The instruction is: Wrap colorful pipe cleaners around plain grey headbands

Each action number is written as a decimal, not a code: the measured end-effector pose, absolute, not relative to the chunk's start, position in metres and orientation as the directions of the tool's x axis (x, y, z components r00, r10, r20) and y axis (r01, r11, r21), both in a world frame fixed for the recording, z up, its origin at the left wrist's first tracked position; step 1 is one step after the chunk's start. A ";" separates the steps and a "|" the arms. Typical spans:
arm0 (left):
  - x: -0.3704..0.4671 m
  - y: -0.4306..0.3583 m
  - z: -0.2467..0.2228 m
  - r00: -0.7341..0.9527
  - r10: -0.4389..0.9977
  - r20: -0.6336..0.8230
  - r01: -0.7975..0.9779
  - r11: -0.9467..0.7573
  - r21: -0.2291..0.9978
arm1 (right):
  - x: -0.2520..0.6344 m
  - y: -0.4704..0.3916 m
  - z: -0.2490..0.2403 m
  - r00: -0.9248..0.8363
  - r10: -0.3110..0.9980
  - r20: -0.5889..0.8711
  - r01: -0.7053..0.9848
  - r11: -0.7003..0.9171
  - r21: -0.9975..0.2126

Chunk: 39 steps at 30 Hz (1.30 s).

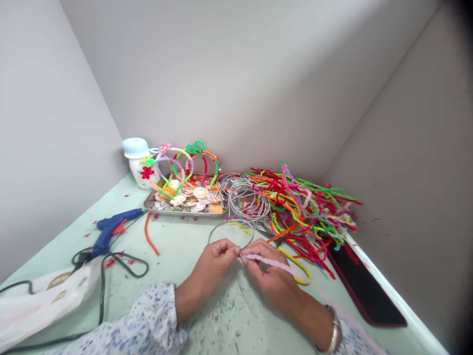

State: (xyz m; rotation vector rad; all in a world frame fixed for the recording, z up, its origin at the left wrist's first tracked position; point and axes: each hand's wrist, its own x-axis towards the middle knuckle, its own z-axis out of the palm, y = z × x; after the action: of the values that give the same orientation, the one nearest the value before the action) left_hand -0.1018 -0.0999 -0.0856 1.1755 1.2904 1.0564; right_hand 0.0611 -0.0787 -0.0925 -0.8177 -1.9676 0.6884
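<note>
My left hand (211,268) is closed in a pinch on a thin grey wire hoop (221,224), low over the table. Close beside it, my right hand (275,283) is closed too, its fingertips gripping a pale pink pipe cleaner (268,260) where it meets the hoop. The pipe cleaner's long tail runs back across the right hand. Whether it is wound on the wire is hidden by the fingertips. A yellow pipe cleaner (307,273), bent at one end, lies just beyond the right hand.
Behind the hands are coiled grey wire (249,217), a heap of colourful pipe cleaners (306,207) and a metal tray (188,214) holding shells and wrapped headbands. A blue glue gun (111,229) with its cord, a white jar (142,170) and a black phone-like slab (365,291) flank them.
</note>
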 end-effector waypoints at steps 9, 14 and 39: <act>-0.101 -0.102 -0.081 0.043 0.996 -0.074 0.089 0.070 0.994 | 0.061 -0.078 -0.095 -0.356 0.719 0.597 0.293 0.692 -0.659; -0.103 -0.103 -0.082 0.077 0.986 -0.144 0.020 0.143 0.989 | 0.061 -0.078 -0.091 -0.383 0.734 0.561 0.297 0.673 -0.678; -0.100 -0.111 -0.083 -0.007 0.993 0.121 0.322 -0.113 0.940 | 0.063 -0.078 -0.095 -0.371 0.753 0.544 0.266 0.647 -0.715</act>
State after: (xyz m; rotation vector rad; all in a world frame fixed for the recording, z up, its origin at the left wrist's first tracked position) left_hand -0.0999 -0.1106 -0.0825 1.5275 1.4101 1.1458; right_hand 0.0628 -0.0784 -0.0947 -0.8006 -1.9318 0.6562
